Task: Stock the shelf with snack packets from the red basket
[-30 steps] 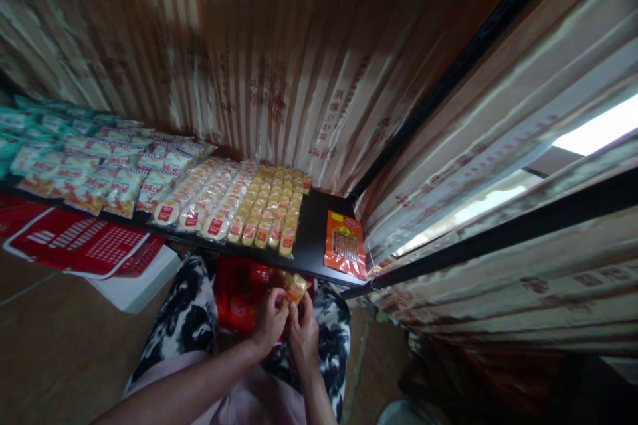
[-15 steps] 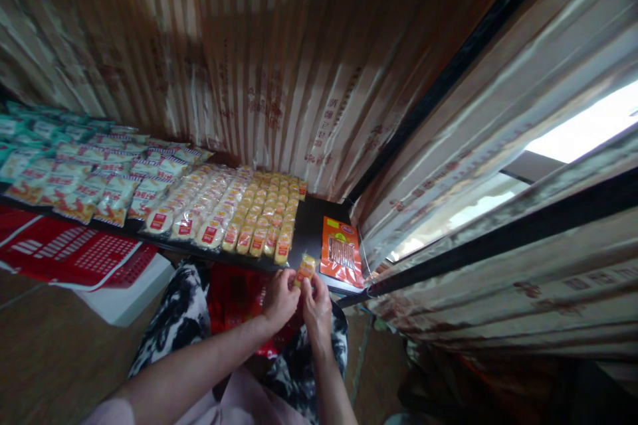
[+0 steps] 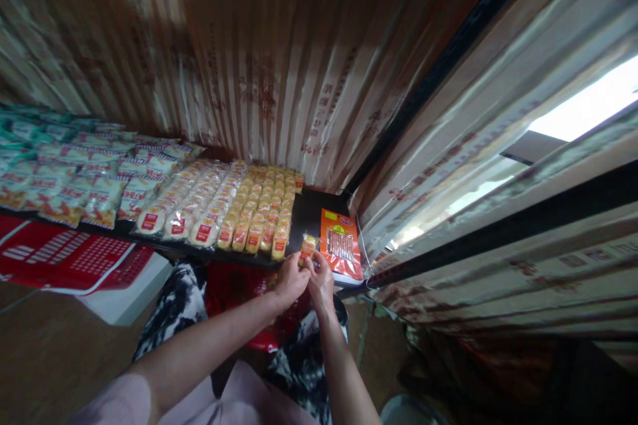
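Packet (image 3: 308,244) beside pouch (image 3: 341,246), perhaps on shelf (image 3: 310,209)

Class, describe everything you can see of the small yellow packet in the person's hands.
The packet is small and oblong, yellow with a reddish label, in what looks like shiny, clear plastic film. The print is too small to read. The fingers of the left hand and right hand hold its near end; its far end points away from the person. It is at the black shelf's front edge; whether they touch is unclear.
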### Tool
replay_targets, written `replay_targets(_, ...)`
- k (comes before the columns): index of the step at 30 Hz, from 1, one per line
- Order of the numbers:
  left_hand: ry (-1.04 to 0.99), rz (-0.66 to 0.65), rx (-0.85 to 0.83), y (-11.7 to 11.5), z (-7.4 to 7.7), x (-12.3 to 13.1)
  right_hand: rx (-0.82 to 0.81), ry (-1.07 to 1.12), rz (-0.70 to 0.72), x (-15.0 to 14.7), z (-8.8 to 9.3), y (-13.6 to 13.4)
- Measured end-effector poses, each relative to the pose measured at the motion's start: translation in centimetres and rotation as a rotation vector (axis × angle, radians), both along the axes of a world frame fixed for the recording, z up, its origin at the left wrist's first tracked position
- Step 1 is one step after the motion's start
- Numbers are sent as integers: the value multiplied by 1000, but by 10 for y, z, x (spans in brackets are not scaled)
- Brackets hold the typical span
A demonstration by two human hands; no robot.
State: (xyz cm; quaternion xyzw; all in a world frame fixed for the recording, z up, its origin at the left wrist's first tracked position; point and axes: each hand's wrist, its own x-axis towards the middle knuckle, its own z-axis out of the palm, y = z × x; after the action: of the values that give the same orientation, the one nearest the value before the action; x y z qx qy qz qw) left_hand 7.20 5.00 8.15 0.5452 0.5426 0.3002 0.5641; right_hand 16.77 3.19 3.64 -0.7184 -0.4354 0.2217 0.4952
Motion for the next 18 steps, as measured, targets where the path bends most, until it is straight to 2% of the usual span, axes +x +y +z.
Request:
replay_targets(6,160,48,43,15,7,18,42,49,3,3,0,21)
replay_targets(11,157,87,23,30,4,30,97,41,-16,8,3,36)
replay_targets(15,169,139,122,35,-1,62,82,25,18,11,7,48)
replay_targets(18,169,118,167,42,-8,90,30,13,35,14,10,60)
